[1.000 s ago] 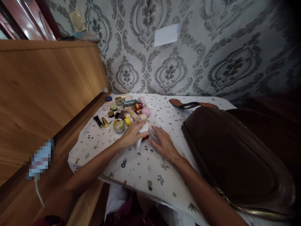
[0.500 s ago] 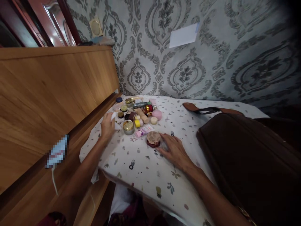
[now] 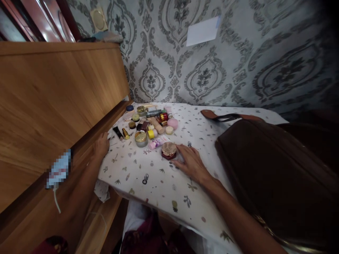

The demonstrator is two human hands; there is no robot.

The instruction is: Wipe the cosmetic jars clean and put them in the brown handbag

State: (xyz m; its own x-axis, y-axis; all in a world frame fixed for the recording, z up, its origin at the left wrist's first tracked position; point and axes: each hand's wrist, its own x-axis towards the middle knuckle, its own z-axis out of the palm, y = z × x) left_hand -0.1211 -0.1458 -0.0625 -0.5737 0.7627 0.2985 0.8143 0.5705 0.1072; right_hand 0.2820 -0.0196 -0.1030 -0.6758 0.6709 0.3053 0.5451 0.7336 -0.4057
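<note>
My right hand (image 3: 192,164) rests on the table with thumb and fingertips around the right side of a cosmetic jar (image 3: 168,150), which has a rose-gold lid and a dark red base. At the table's left edge, my left hand (image 3: 101,146) has its fingers curled over the border of the white printed tablecloth (image 3: 156,180). A black tube (image 3: 118,133) and a small gold bottle (image 3: 125,133) lie just right of it. Between the hands are a gold-lidded jar (image 3: 141,139), a pink-and-white tube (image 3: 158,142) and a yellow-capped bottle (image 3: 152,133).
Several more jars, tubes and bottles cluster at the back left, among them a pink round case (image 3: 172,123). A dark brown bag (image 3: 270,169) with its strap covers the right side. A wooden panel (image 3: 60,91) borders the table on the left; patterned wall stands behind.
My left hand has moved left and down to the table's edge, uncovering the black tube and gold bottle. My right hand stays at the jar. The view has shifted slightly.
</note>
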